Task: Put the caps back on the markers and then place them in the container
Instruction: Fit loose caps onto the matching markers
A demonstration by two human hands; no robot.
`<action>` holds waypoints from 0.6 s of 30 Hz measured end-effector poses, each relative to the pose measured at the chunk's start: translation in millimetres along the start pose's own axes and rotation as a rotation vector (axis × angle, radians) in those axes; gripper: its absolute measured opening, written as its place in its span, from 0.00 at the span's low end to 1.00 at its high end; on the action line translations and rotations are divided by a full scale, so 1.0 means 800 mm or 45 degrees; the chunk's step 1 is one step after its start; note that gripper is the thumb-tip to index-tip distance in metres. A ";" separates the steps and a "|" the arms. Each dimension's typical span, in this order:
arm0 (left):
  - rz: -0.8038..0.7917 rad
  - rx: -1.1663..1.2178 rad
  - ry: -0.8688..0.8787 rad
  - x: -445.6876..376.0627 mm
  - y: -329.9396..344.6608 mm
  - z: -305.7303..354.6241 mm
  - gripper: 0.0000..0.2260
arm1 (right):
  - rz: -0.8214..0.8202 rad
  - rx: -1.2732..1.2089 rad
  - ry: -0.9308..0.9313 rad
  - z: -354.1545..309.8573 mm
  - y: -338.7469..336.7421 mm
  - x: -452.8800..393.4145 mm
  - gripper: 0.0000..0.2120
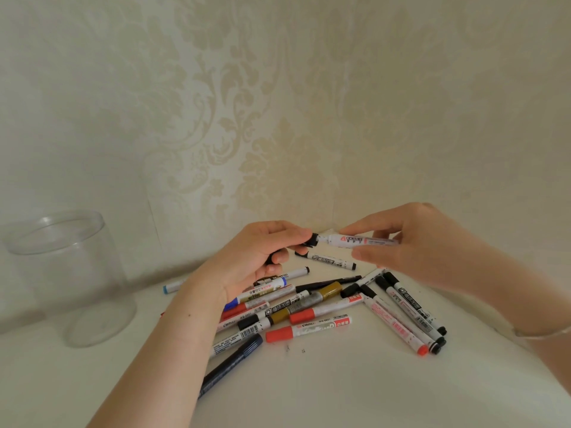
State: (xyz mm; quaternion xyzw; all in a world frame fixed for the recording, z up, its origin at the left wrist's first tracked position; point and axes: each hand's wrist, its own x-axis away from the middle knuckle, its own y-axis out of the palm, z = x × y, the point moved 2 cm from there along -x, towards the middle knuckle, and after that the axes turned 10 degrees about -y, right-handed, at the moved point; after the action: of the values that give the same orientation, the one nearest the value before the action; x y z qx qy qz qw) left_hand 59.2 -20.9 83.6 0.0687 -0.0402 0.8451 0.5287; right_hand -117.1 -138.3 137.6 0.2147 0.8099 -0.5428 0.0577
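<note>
My right hand (414, 242) pinches a white marker (358, 240) by its barrel and holds it level above the table. My left hand (262, 254) grips a black cap (312, 239) at the marker's left tip; the cap touches the tip. A pile of several markers (309, 307) with red, black, blue and gold caps lies on the white table below both hands. One white marker with black ends (330, 261) lies just under the held one. A clear round plastic container (65, 273) stands at the left, with nothing visible inside.
A long dark blue pen (231, 362) lies near my left forearm. A light blue capped marker (171, 287) pokes out left of my left wrist. Patterned wallpaper forms a corner behind the pile. A bracelet (537, 333) sits on my right wrist.
</note>
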 end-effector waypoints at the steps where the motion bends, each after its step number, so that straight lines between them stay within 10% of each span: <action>1: -0.013 -0.025 0.004 0.000 -0.001 0.001 0.13 | -0.013 0.035 -0.007 -0.002 0.000 -0.001 0.10; 18: -0.108 0.005 0.015 -0.016 0.010 -0.008 0.14 | 0.083 0.064 -0.028 0.010 0.019 -0.011 0.07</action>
State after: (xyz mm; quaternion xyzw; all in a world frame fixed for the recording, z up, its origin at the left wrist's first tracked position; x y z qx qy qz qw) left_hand 56.6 -34.7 75.2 0.0663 -0.0325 0.8224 0.5642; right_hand -104.3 -143.4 123.9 0.2362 0.7879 -0.5632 0.0787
